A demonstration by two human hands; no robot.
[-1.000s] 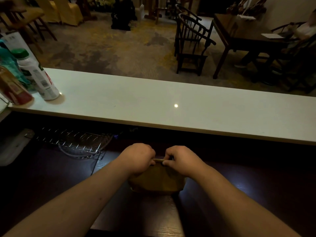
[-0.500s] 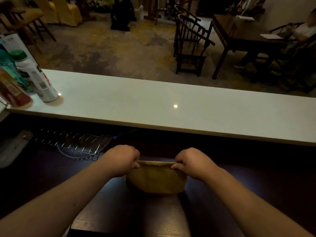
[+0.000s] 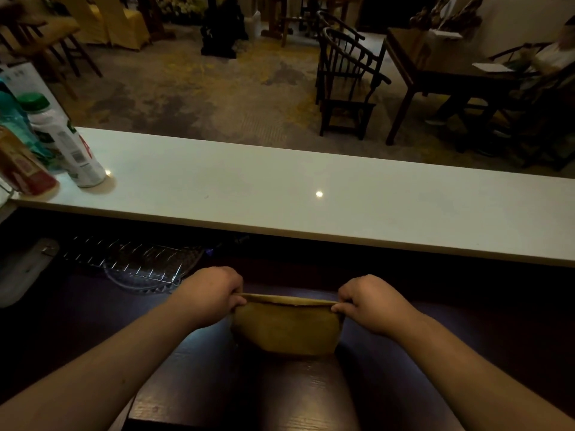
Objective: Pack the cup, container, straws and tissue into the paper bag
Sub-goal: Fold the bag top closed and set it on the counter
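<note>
My left hand pinches the paper bag's top edge at nine o'clock, my right hand at three, stretching the mouth flat and nearly shut. The bag stands on the dark tabletop at six o'clock. No cup, container, straws or tissue show outside; I judge they're packed, only closing left.

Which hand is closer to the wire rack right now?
Left. The left hand grips the paper bag's left top corner, just right of the wire rack. The right hand holds the bag's opposite corner, with the whole bag between it and the rack.
</note>
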